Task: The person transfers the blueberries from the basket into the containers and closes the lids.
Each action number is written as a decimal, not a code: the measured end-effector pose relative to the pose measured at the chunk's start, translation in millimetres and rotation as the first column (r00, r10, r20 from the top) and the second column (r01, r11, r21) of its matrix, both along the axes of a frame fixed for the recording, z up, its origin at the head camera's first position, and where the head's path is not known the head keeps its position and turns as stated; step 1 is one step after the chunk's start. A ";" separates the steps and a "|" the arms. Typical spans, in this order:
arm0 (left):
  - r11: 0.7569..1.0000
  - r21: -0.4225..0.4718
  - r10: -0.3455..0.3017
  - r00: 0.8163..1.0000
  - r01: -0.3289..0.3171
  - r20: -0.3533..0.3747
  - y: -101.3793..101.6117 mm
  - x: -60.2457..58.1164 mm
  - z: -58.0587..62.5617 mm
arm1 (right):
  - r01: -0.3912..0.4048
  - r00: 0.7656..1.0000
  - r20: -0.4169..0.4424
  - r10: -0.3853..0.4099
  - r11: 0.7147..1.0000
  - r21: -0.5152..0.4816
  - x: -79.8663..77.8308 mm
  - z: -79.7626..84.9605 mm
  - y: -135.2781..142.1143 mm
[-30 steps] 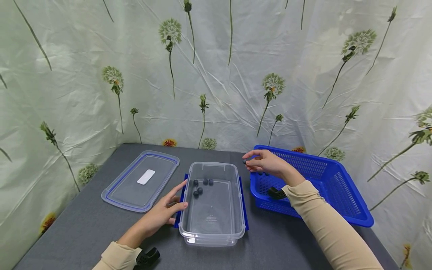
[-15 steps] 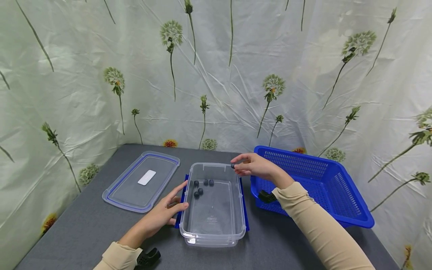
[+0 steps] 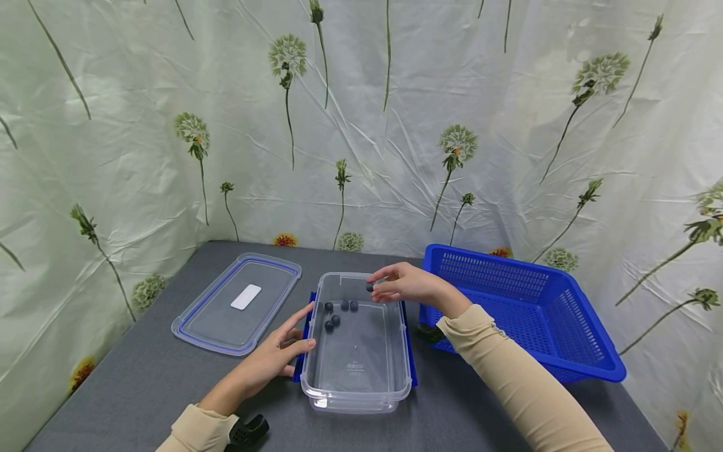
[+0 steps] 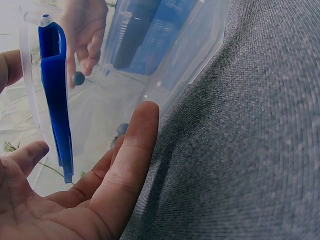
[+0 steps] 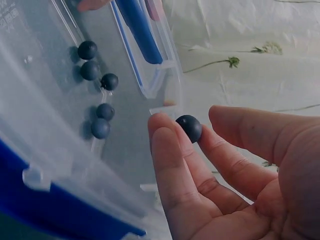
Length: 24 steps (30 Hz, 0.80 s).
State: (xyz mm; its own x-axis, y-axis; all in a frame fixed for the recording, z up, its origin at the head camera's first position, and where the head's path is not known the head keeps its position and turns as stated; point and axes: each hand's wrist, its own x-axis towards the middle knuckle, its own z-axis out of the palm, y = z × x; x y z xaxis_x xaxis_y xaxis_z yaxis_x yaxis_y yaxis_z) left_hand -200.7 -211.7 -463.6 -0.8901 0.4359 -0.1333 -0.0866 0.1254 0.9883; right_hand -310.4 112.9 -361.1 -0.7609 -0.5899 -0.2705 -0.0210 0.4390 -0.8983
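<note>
A clear plastic food container (image 3: 356, 397) with blue side latches stands on the table, its top uncovered. Several blueberries (image 3: 336, 320) lie on its floor, toward the back left. My right hand (image 3: 415, 285) is over the container's back right part and pinches one blueberry (image 5: 189, 128) between its fingertips. That berry is above the floor, apart from the others. At the container's left side, my left hand (image 3: 265, 361) rests with fairly straight fingers against the wall and blue latch (image 4: 54, 105).
The container's clear lid (image 3: 217, 314), with a blue seal and a white label, lies to the left. A blue plastic basket (image 3: 599, 345) stands at the right, partly behind my right arm. Behind the grey table (image 3: 141, 376) hangs a flowered curtain (image 3: 384, 157).
My right hand has moved left from the blue basket's left end to over the container, carrying the blueberry. My left hand has stayed at the container's side.
</note>
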 end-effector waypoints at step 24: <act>1.000 -0.018 0.021 1.000 -0.021 0.010 0.9 -0.6 0.6 | -0.024 0.997 0.078 0.012 0.988 0.154 7.3 -13.4 -45.5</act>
